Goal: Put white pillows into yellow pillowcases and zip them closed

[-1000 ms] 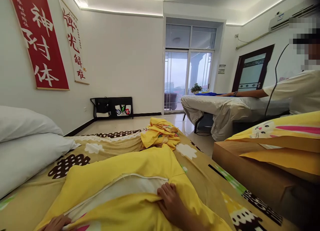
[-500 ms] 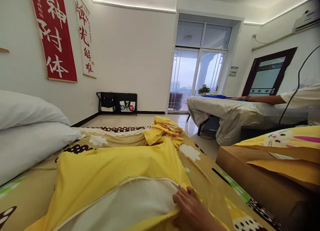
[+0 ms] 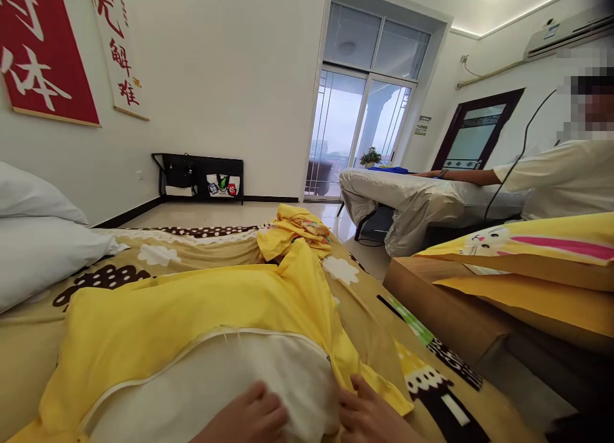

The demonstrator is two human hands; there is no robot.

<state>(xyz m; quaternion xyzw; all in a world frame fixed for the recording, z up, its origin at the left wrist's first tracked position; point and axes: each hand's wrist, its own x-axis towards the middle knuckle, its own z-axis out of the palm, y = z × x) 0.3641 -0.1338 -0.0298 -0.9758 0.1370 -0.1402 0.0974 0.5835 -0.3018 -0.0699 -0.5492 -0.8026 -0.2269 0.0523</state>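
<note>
The left hand has come in at 6 o'clock, fingers curled onto the pillow, which shows more now in the cover. The right hand, at 5 o'clock, keeps bent fingers at the cover's edge; I cannot tell either grip.

The yellow cover is soft, matt cloth, and the white pillow inside it is smooth cloth. The box looks like matt brown cardboard. The floor is shiny.
</note>
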